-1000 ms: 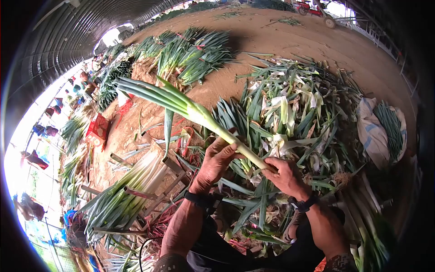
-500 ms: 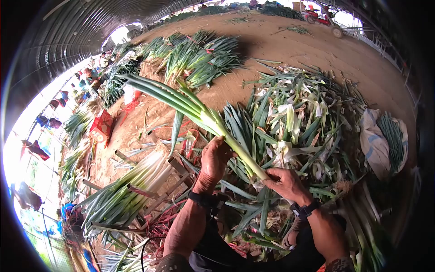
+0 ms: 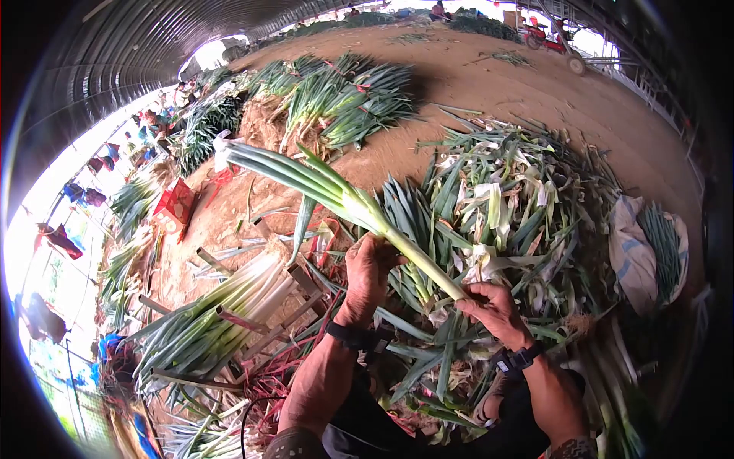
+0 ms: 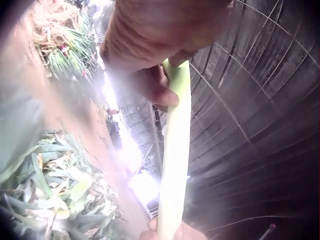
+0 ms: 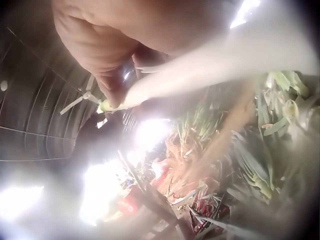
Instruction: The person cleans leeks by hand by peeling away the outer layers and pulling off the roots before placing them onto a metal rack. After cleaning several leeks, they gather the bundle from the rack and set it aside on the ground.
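A long green onion [image 3: 428, 265] slants across the head view, its green leaves to the upper left and its pale stem end to the lower right. My left hand [image 3: 367, 279] grips the stem just below where the leaves spread. At the stem's lower end, my right hand [image 3: 495, 312] pinches it between thumb and fingers. The left wrist view has the left hand [image 4: 165, 37] around the pale stem [image 4: 175, 160], with right fingertips at its bottom. The right hand [image 5: 115, 45] is blurred in its own wrist view.
A heap of stripped leaves [image 3: 497, 206] lies beyond the hands. Trimmed onions [image 3: 222, 314] rest in a wooden rack [image 3: 264, 340] on the left. Bundled onions [image 3: 344, 99] lie farther back, a red box [image 3: 175, 208] at left and a white sack [image 3: 634, 249] at right.
The left hand has shifted its hold on the stem, its thumb no longer lying across the front. The whole scene has slid a little right and down in the head view.
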Demonstrator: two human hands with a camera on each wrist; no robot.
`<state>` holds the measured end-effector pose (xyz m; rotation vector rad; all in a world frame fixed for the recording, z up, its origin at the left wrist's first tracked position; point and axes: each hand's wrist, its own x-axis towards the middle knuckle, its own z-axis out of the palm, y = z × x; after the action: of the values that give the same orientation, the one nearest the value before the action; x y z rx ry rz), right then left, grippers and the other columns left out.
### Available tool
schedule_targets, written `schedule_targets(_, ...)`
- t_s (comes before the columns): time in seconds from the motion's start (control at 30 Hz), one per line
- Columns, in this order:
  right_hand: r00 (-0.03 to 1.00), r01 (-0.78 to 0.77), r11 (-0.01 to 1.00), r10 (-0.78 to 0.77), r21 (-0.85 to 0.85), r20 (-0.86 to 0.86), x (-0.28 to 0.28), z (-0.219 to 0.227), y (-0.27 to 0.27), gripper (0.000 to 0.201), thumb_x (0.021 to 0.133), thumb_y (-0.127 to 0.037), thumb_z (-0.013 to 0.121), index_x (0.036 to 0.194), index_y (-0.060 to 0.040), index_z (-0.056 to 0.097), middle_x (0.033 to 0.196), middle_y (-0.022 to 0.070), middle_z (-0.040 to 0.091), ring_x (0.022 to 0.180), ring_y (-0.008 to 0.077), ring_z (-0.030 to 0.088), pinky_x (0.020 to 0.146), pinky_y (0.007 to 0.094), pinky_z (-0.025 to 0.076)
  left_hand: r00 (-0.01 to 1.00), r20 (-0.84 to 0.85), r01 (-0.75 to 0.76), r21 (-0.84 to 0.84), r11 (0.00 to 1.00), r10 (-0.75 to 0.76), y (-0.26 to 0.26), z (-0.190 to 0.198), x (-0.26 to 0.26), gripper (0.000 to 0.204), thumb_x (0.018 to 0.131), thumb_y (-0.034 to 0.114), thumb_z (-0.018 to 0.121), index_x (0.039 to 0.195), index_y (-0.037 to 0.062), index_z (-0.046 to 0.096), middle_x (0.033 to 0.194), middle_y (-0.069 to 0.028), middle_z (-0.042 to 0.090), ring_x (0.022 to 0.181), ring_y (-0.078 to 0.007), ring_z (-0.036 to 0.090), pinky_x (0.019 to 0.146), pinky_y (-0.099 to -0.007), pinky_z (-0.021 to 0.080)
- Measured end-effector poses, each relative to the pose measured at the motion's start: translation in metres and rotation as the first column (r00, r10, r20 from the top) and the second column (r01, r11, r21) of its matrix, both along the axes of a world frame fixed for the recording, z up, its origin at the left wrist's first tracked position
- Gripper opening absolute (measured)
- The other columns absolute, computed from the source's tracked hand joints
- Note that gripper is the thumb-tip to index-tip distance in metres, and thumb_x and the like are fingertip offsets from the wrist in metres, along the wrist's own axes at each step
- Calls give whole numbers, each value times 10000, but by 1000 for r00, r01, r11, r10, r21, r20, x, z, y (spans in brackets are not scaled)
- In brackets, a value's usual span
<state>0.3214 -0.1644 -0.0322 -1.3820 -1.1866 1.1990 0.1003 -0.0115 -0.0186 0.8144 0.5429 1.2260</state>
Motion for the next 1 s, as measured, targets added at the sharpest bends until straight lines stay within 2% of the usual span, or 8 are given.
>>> schedule_targets(0.3,881,-294,951,232,-94,-412,-10,31,-8,443,985,-341,552,1092,75,661,803,123,686,543,88,546,454,221,415,896,244,423,-224,878,-370,17,-48,17,179,973,221,570,917,57,616,741,-23,612,648,-160,589,581,-299,481)
schedule_targets(0.37,837,-294,953,218,-77,-502,-15,31,-6,437,988,-335,545,1097,73,657,802,125,684,545,90,547,453,218,413,685,-558,465,-159,871,-468,-31,13,23,232,910,279,689,877,56,635,726,-34,653,616,-115,599,524,-253,469)
schedule_targets(0.43,801,-274,959,186,-73,-569,-19,30,-3,438,997,-333,527,1112,73,645,802,125,677,542,92,533,449,218,408,502,-607,733,-79,676,-616,-45,-28,25,185,907,203,625,970,29,641,792,-85,709,645,-211,662,570,-359,528)
schedule_targets(0.5,835,-234,970,165,-68,-525,-19,29,3,446,987,-356,530,1072,66,646,777,120,663,523,101,521,434,221,395,214,-977,859,176,480,-25,-47,-80,37,202,890,149,560,1023,16,634,847,-172,713,727,-324,696,637,-401,555)
schedule_targets(0.6,882,-156,986,115,-53,-456,-19,34,3,439,993,-344,523,1066,69,650,774,120,658,519,100,508,433,222,393,23,-976,791,151,594,217,-37,-45,38,251,884,154,588,1079,4,642,845,-159,708,753,-281,707,633,-377,556)
schedule_targets(0.7,906,-117,992,89,-44,-415,-12,30,-1,432,1000,-331,533,1077,76,657,796,122,662,539,92,517,451,223,400,878,-409,286,29,958,-250,-16,-5,20,307,975,281,605,1104,10,663,877,-53,694,758,-137,648,629,-311,515)
schedule_targets(0.8,919,-141,986,99,-84,-382,-10,27,-4,413,996,-326,544,1081,61,664,790,122,665,534,92,521,453,229,407,973,18,229,-50,972,-228,-2,15,9,342,1005,313,569,1197,38,636,1028,-46,699,936,-163,658,751,-306,506)
schedule_targets(1.0,997,-76,997,75,-34,-31,-7,8,3,392,962,-363,610,1033,11,702,770,59,683,619,93,591,542,243,468,988,-3,154,-16,988,-154,8,-2,4,197,967,175,642,1116,47,628,1016,-47,681,893,-172,660,774,-335,561)
